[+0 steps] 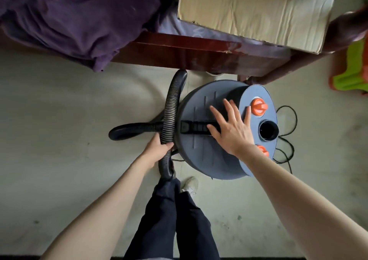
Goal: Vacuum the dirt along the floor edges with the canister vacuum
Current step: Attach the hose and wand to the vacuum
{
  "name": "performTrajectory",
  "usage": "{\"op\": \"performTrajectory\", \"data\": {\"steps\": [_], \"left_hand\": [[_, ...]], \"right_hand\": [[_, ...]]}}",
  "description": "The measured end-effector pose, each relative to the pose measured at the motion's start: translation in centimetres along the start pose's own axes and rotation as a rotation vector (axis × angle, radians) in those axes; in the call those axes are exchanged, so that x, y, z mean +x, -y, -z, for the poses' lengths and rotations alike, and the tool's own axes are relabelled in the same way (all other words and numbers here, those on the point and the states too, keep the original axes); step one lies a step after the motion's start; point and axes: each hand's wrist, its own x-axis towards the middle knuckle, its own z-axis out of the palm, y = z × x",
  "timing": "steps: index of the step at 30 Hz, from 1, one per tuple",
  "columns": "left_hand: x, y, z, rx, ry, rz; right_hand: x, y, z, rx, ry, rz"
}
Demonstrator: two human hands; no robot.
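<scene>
Grey round plastic canister vacuum lies under the open right hand, spread near its black handle; left hand grips the black ribbed hose just left.

Both forearms bare, no sleeves in view, no watch, rings or bands on either wrist. Left hand and right hand both ungloved, nails short and unpainted as far as visible. Legs in dark navy trousers, loose cut, fabric creased at the knees, legs narrowing toward the ankles. One pale, off-white shoe shows below the trouser hem; its laces are hard to make out. Strip of light grey top at the bottom edge.
</scene>
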Motion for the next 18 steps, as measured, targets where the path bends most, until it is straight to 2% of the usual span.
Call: {"op": "performTrajectory", "data": {"steps": [4,7,9,11,16,18], "left_hand": [[-3.0,-1.3,1.9,-0.071,-0.069,-0.051],[-6.3,-1.4,3.1,-0.171,-0.04,-0.051],[-8.7,-1.3,3.4,-0.223,-0.035,-0.063],[-11.0,-1.4,3.3,-0.291,-0.032,-0.075],[-15.9,-2.4,2.4,-0.384,0.004,-0.132],[-17.3,-3.1,2.5,-0.364,0.037,-0.172]], "right_hand": [[-1.4,0.7,1.3,0.074,0.121,-0.037],[-5.0,2.1,1.3,0.276,0.08,-0.002],[-8.2,3.2,0.6,0.454,0.021,-0.048],[-11.2,4.1,-0.2,0.643,0.046,-0.209],[-16.2,5.1,-2.4,0.852,0.441,-0.528],[-17.8,5.4,-3.1,1.12,0.482,-0.704]]}}
